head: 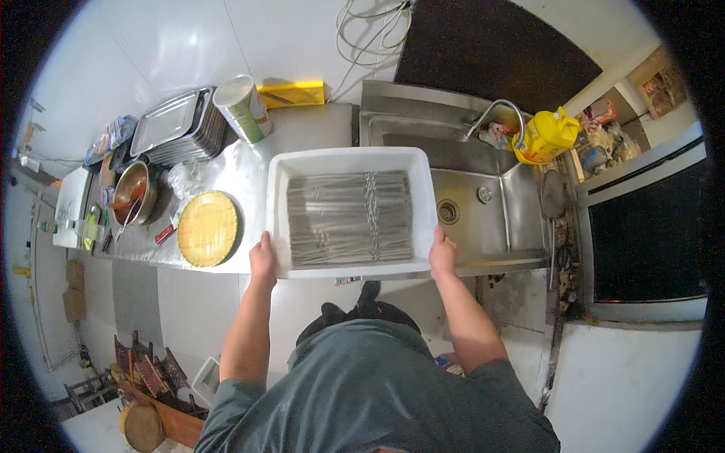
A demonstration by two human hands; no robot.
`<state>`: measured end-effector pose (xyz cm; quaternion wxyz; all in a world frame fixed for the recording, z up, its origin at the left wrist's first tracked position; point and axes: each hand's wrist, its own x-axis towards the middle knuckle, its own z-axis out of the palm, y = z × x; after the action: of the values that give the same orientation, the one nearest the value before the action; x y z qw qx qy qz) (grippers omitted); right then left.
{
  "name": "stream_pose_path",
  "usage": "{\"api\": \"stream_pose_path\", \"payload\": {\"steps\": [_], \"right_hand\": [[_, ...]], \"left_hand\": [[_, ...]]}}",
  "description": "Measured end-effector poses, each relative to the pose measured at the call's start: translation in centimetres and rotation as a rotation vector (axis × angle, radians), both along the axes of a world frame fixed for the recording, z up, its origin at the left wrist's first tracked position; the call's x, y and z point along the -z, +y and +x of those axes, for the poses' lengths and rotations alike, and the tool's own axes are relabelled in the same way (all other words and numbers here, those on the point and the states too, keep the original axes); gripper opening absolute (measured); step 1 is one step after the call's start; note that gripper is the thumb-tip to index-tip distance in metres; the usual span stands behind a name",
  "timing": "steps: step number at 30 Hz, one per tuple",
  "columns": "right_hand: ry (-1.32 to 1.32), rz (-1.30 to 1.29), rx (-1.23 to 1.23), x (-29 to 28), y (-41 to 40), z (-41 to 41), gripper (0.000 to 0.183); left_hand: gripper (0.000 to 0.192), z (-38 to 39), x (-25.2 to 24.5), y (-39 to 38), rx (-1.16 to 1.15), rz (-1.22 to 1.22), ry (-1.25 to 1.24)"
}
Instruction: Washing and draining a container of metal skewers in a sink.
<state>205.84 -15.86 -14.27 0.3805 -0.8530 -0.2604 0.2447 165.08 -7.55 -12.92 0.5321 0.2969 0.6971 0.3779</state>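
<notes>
A white plastic tub (422, 198) lies between my two hands, over the edge where the steel counter meets the sink. Inside it are many thin, grey, stick-like metal pieces (348, 218), laid side by side in a layer. My left hand (264, 260) grips the tub's near left corner. At the near right corner, my right hand (443, 255) holds the rim. Whether the tub rests on the counter or is held just above it, I cannot tell.
Left on the steel counter (255, 187) are a round yellow woven tray (207, 229), a steel bowl (135, 192), stacked metal trays (170, 127) and a tall canister (243, 110). Right are the sink (476, 226), its curved faucet (498, 103) and a yellow jug (546, 136).
</notes>
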Motion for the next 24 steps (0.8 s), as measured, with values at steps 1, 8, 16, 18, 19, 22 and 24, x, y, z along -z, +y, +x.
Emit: {"api": "stream_pose_path", "payload": {"steps": [1, 8, 16, 18, 19, 22, 24], "right_hand": [[-0.006, 0.006, 0.010, 0.1, 1.3, 0.8, 0.065], [0.124, 0.000, -0.106, -3.0, 5.7, -0.4, 0.056], [-0.019, -0.024, -0.140, -4.5, 3.1, -1.0, 0.056], [0.069, -0.041, -0.148, -4.8, 6.9, -0.4, 0.056], [0.156, -0.070, -0.150, -4.8, 7.6, -0.3, 0.056], [0.169, 0.047, -0.069, -5.5, 5.3, -1.2, 0.058], [0.124, 0.105, -0.027, -2.7, 1.9, -1.1, 0.058]], "left_hand": [[0.052, 0.2, -0.3, 0.3, -0.006, -0.023, -0.001], [0.054, -0.3, 0.8, 4.1, 0.039, 0.066, 0.172], [0.055, -0.6, 0.5, 2.3, 0.046, 0.041, 0.089], [0.056, -0.7, 1.4, 4.8, -0.008, 0.160, 0.022], [0.056, -0.5, 1.3, 5.3, -0.012, 0.155, 0.020], [0.055, 0.2, -0.4, 4.2, 0.032, 0.056, 0.152], [0.056, -0.8, 0.6, 1.5, 0.055, 0.051, 0.128]]}}
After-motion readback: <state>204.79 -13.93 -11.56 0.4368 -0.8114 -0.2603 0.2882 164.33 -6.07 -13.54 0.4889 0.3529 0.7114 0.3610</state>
